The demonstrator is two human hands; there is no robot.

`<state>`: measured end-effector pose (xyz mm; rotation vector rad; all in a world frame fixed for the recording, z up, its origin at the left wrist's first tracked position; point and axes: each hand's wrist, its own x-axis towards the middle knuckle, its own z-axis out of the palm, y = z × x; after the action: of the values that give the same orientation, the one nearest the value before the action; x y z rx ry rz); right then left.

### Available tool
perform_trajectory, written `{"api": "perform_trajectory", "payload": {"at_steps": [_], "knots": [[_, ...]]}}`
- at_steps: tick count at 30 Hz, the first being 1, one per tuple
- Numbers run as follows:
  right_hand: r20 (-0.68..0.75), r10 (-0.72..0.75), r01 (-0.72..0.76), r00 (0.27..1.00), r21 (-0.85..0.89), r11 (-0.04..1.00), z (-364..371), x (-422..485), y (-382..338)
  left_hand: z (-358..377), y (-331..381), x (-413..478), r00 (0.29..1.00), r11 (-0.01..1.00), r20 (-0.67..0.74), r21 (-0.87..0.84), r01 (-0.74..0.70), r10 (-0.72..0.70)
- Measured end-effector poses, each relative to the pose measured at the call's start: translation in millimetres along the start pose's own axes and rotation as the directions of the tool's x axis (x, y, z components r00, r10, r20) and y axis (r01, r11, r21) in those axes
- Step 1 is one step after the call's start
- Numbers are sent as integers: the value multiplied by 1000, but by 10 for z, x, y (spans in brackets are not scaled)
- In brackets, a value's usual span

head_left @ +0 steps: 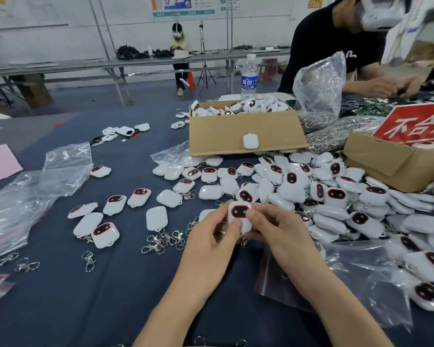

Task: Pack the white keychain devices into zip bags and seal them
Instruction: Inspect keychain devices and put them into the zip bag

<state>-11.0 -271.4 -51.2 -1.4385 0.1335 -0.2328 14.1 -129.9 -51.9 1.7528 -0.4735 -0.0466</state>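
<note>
One device is pinched between the curled fingers of left hand and right hand, long axis pointed away; the nearest bag is seen just under the right wrist.

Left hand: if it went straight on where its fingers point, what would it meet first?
The left hand holds the white rounded plastic keychain device with a red-ringed dark face, also held by the right hand. Past it, probably the heap of like white devices, though depth is unclear.
</note>
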Motion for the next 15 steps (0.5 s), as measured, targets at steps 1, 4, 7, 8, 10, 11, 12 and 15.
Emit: {"api": "perform_trajectory", "payload": {"at_steps": [1,4,7,8,10,11,12,15], "knots": [[-4,2,-2,1000,-1,1000,-2,2,2,-1,-6,-3,1000,1000,-1,6,-7,7],[-5,12,-12,1000,-25,1000,3,11,11,5,-14,-4,1000,999,2,29,-20,20],[11,12,-11,1000,-45,999,8,11,12,10,-32,5,1000,999,7,39,-17,16],[12,11,-10,1000,-47,999,11,9,10,10,-41,9,1000,999,4,38,-12,12],[7,14,-14,1000,-47,999,9,10,9,15,-55,17,1000,999,-10,36,-1,1],[4,19,-19,1000,-45,999,7,9,11,17,-59,16,1000,999,-17,32,6,-6],[3,23,-23,1000,-42,999,4,10,12,21,-60,20,1000,1000,-22,22,12,-11],[27,20,-19,999,-60,998,-4,2,4,32,-71,31,999,999,-42,-29,20,-21]]}}
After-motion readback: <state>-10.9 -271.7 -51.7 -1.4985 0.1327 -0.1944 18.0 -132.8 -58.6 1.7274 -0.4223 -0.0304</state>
